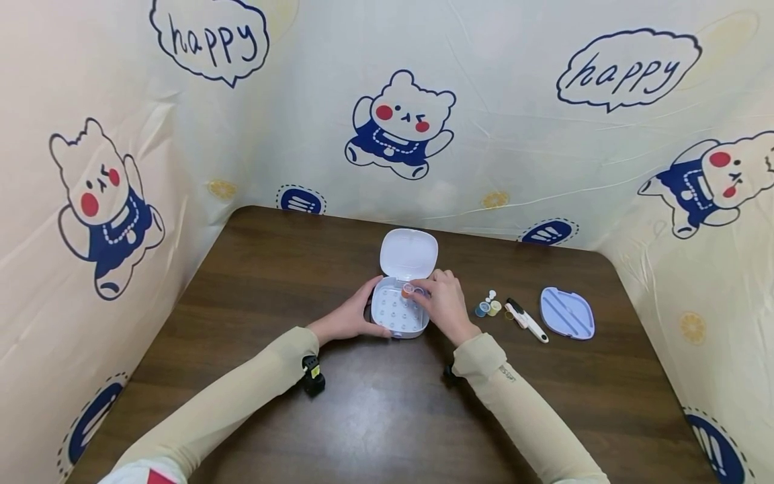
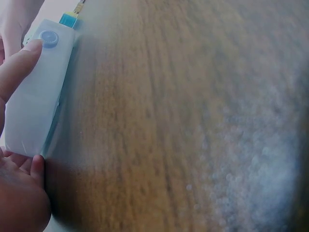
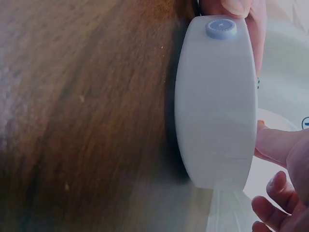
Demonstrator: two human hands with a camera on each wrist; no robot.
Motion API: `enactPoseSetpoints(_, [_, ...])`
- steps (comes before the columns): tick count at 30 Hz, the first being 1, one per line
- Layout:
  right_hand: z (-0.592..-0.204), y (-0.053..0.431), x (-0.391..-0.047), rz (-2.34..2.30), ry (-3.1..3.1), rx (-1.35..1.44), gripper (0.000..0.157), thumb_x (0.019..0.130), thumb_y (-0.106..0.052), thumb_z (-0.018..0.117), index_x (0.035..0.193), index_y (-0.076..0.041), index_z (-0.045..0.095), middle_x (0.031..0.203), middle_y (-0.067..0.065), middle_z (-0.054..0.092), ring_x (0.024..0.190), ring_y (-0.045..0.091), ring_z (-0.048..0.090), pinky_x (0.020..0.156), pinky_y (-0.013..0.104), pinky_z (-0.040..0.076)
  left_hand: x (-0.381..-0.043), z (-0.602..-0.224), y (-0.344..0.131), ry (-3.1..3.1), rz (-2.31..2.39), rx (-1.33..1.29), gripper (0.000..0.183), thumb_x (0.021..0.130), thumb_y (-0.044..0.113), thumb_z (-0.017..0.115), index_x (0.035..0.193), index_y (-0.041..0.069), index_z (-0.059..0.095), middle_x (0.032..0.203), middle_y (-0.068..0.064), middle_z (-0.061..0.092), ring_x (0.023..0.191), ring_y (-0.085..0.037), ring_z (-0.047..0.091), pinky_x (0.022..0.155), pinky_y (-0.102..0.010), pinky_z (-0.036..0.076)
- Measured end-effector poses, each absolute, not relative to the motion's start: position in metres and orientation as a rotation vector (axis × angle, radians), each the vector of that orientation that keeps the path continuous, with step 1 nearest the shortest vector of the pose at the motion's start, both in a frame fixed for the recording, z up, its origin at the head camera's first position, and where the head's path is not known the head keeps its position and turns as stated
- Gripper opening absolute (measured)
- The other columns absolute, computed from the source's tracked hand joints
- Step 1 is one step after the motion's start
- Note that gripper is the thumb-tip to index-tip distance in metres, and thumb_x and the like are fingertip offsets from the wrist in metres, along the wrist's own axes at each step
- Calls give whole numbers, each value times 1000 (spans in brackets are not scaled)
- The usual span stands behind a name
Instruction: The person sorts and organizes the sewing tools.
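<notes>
A small pale lavender box [image 1: 399, 333] stands on the table with its hinged lid [image 1: 408, 252] raised at the back; rows of small pegs cover its floor. My left hand [image 1: 353, 316] grips the box by its left side, the thumb at the front near the round latch button [image 2: 49, 38]. Over the box's back right part, my right hand [image 1: 446, 302] pinches an orange thread spool [image 1: 407, 290] between thumb and finger. In the right wrist view, the box's front wall [image 3: 215, 106] hides most of that spool, and the right hand's other fingers [image 3: 277, 191] are loosely bent.
Right of the box are a blue thread spool [image 1: 482, 309], a yellow thread spool [image 1: 495, 308] and small white pieces [image 1: 491, 294]. Farther right lie a black-and-white tool [image 1: 527, 321] and a lavender divided tray [image 1: 567, 314]. Printed cloth [image 1: 326, 134] hangs around the brown table [image 1: 363, 417].
</notes>
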State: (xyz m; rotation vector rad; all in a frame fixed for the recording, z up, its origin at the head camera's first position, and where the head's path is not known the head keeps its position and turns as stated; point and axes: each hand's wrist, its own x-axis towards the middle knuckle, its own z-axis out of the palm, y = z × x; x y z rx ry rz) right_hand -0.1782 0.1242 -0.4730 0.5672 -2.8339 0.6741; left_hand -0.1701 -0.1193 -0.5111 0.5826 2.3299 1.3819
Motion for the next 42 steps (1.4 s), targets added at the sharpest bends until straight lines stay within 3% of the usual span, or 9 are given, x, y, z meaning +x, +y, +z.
enactPoseSetpoints(12, [-481, 121, -179, 644, -2888, 498, 27, 90, -28, 84, 114, -16, 83, 85, 6, 58, 83, 23, 45, 76, 38, 37, -169, -513, -119, 2329, 1381, 571, 124, 79, 32, 93, 167, 10, 9, 170, -17, 20, 154, -30, 25, 124, -50, 23])
enactPoseSetpoints(26, [-485, 115, -177, 561, -2905, 404, 28, 90, -36, 83, 111, -17, 83, 84, 2, 55, 82, 23, 43, 74, 37, 34, -168, -512, -119, 2329, 1381, 571, 123, 80, 33, 93, 167, 11, 9, 170, -16, 20, 154, -30, 27, 124, -50, 25])
enactPoseSetpoints(42, [-485, 114, -179, 455, -2904, 445, 33, 90, -40, 82, 110, -14, 82, 91, 4, 59, 88, 24, 46, 79, 39, 38, -170, -510, -119, 2334, 1370, 568, 123, 80, 33, 93, 167, 12, 8, 169, -15, 21, 153, -30, 29, 123, -49, 26])
